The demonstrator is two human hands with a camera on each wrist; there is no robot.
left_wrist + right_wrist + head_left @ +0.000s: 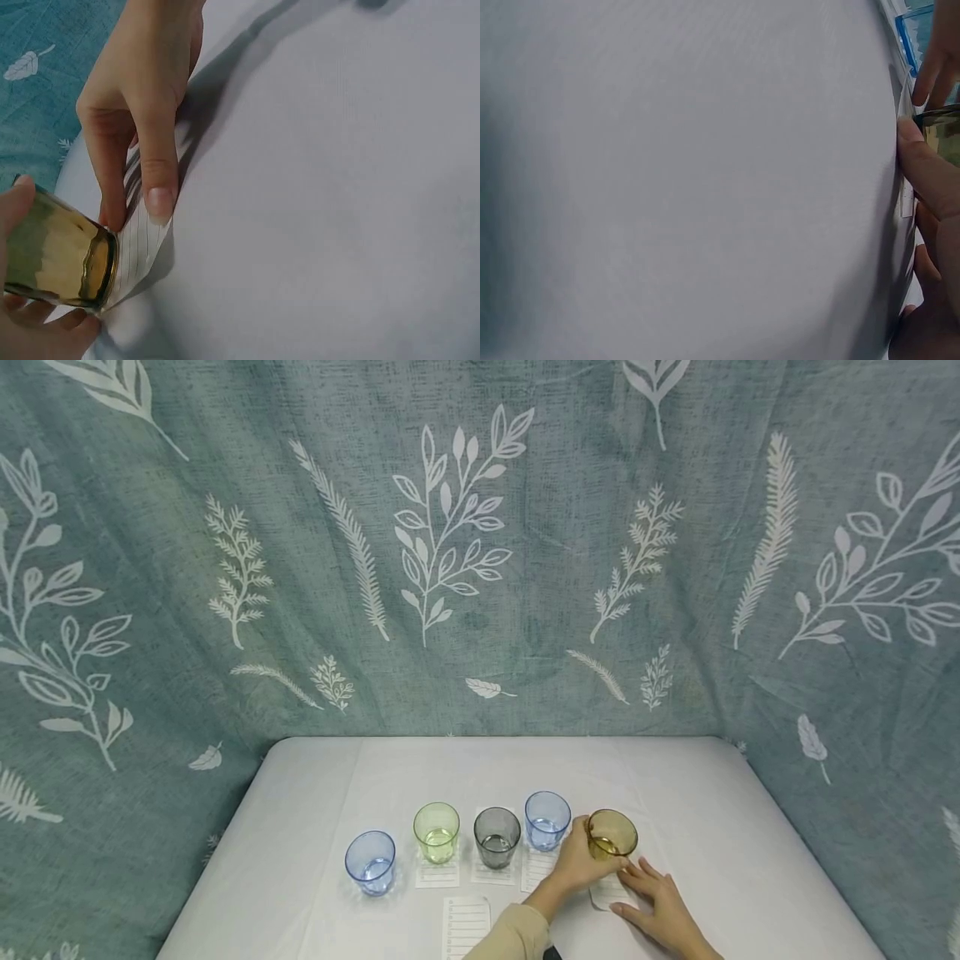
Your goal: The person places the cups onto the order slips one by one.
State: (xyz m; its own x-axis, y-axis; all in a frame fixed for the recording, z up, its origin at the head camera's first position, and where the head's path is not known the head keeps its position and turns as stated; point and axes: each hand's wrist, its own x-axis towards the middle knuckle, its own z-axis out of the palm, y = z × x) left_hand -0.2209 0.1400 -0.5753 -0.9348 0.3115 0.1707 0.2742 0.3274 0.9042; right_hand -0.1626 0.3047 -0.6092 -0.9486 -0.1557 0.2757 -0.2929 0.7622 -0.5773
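Note:
At the right end of a row, my left hand (pixel 576 862) grips an amber glass (pixel 613 832), its fingers spread round the side. The glass stands over the far part of a lined paper slip (pixel 611 893). Close beside it my right hand (pixel 660 910) holds the slip's near part between thumb and fingers. In the left wrist view, the right thumb lies on the lined paper (pixel 142 244), and a forefinger reaches down near the amber glass's rim (pixel 112 270). The right wrist view catches only part of the hands at its right edge.
Left of the hands stand a blue glass (pixel 547 820), a grey glass (pixel 497 837) and a green glass (pixel 437 832), with lined slips at them. Another blue glass (pixel 371 863) stands farther left. A loose lined slip (pixel 466 927) lies at the front of the white table (pixel 300 827).

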